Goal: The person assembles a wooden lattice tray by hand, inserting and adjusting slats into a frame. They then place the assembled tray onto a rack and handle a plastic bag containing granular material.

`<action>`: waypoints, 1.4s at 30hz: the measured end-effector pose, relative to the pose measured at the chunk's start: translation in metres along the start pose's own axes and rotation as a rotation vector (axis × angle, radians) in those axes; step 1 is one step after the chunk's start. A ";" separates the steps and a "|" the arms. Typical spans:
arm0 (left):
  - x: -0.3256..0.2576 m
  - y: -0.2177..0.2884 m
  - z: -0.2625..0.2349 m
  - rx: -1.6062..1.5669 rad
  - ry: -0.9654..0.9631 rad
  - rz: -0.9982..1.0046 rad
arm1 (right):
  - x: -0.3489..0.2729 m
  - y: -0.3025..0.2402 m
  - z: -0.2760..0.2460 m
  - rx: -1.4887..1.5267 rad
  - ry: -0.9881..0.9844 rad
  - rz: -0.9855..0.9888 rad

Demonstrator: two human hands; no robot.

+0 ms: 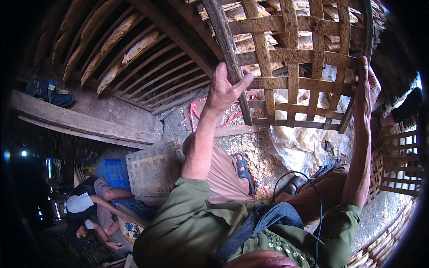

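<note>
floor [263, 156] debris-strewn beneath handheld woven frame [292, 56]

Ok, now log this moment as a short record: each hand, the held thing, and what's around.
left hand: bare left hand, gripping the left wooden rail of a brown lattice tray of woven flat strips
right hand: bare right hand, at the same tray's right rail
tray: raised ahead of the person; top edge cut off by the picture
beyond tray: crumpled translucent plastic sheeting
left side: bright blue crate, pale square woven panel
others: one co-worker, lower left
</note>
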State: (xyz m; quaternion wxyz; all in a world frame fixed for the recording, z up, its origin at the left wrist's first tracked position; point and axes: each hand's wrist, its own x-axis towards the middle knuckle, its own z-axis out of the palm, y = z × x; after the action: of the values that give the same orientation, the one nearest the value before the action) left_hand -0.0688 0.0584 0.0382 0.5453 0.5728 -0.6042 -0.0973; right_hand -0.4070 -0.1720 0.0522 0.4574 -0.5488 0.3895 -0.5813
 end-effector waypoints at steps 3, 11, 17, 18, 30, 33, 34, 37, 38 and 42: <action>0.000 0.006 -0.001 -0.211 -0.028 -0.117 | 0.002 -0.003 0.000 -0.027 0.037 -0.014; 0.005 0.002 -0.009 0.033 0.044 -0.294 | -0.001 -0.004 0.004 0.038 0.023 -0.002; 0.004 0.006 -0.009 -0.280 -0.003 -0.119 | 0.000 -0.007 0.009 0.048 0.046 0.014; 0.004 0.011 -0.009 -0.306 -0.045 -0.189 | 0.003 -0.005 0.005 0.043 0.047 0.019; -0.012 -0.017 0.008 0.495 -0.052 0.249 | 0.022 0.002 -0.011 0.106 0.093 -0.031; -0.006 -0.011 0.007 0.626 0.012 0.258 | 0.022 -0.001 -0.012 0.092 0.082 -0.033; -0.004 0.010 0.011 0.323 0.023 0.000 | 0.020 -0.002 -0.014 0.086 0.084 -0.020; 0.005 0.018 0.004 0.061 0.067 -0.235 | 0.006 -0.016 0.001 0.127 0.068 -0.022; 0.002 0.016 0.007 -0.044 0.136 -0.231 | 0.004 -0.011 0.004 0.136 0.050 -0.013; 0.005 0.022 0.010 -0.490 0.250 -0.267 | -0.011 -0.023 0.012 0.109 0.016 -0.031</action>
State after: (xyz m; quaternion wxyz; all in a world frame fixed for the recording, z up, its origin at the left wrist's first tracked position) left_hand -0.0887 0.0565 0.0533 0.7196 0.5063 -0.4103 -0.2397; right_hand -0.3975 -0.1544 0.0718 0.4746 -0.5242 0.3524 -0.6131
